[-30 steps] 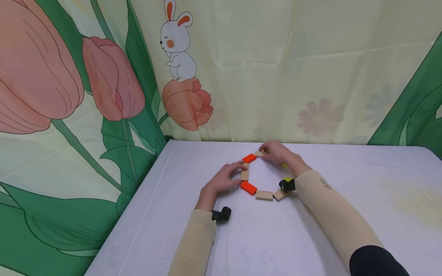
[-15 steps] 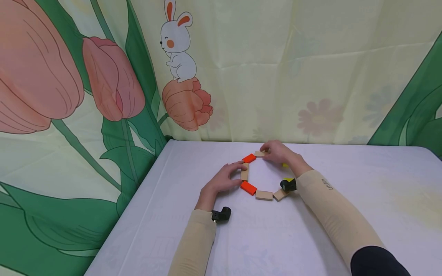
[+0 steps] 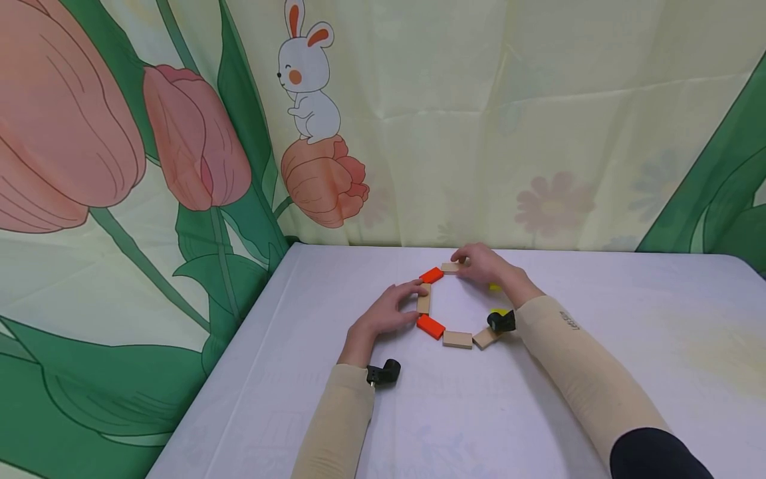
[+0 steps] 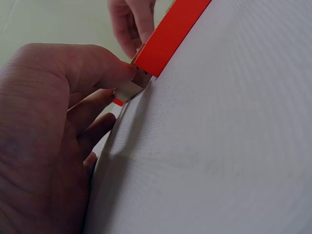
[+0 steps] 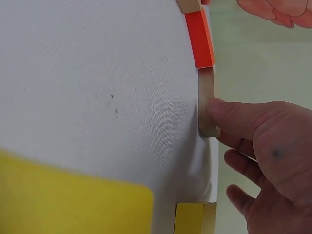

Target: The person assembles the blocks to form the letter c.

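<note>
Several flat domino-like blocks form a ring on the white-covered table. At the ring's left side, my left hand (image 3: 390,311) spans a plain wooden block (image 3: 423,303), thumb and index finger near its opposite ends. At the back, my right hand (image 3: 481,265) pinches another plain wooden block (image 3: 449,268) between thumb and fingers; the right wrist view shows the thumb (image 5: 225,113) on its inner face. An orange-red block (image 3: 431,275) sits between these two wooden ones. A second orange-red block (image 3: 431,326) lies just below the left hand's thumb.
Two wooden blocks, one at the front (image 3: 457,340) and one angled (image 3: 487,338), continue the ring. Yellow blocks (image 5: 73,202) stand on its right side, partly hidden by the right arm in the head view. A printed curtain (image 3: 479,133) hangs behind the table's back edge.
My right hand and forearm have shifted very slightly to the right. The left hand and the blocks look the same.
</note>
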Tool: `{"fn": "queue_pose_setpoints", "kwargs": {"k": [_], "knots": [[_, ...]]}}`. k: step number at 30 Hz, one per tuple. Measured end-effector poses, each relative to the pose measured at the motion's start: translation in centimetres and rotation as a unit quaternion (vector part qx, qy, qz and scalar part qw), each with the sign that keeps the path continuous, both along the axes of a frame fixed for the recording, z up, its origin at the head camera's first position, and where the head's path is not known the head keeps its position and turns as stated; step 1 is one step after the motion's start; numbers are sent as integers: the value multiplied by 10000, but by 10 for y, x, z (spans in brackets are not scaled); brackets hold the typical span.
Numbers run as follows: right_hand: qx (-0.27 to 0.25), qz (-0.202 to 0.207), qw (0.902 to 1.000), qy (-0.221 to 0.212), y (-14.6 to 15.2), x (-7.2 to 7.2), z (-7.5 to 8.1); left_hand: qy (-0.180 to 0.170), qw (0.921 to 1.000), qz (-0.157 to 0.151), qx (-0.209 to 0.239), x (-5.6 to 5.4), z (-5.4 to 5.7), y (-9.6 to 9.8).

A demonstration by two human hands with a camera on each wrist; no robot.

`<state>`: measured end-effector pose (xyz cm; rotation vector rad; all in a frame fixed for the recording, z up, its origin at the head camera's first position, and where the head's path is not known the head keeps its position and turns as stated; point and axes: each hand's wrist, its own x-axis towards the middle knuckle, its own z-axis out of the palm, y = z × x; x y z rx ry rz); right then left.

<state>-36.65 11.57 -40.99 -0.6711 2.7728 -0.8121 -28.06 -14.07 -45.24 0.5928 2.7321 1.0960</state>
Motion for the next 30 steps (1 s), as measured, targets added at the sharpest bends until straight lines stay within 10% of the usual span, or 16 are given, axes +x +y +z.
{"fn": "queue_pose_setpoints", "kwargs": {"k": [30], "knots": [[-88, 112, 9977, 666, 30, 27, 13, -28, 10000, -47, 55, 2, 0, 0]]}}
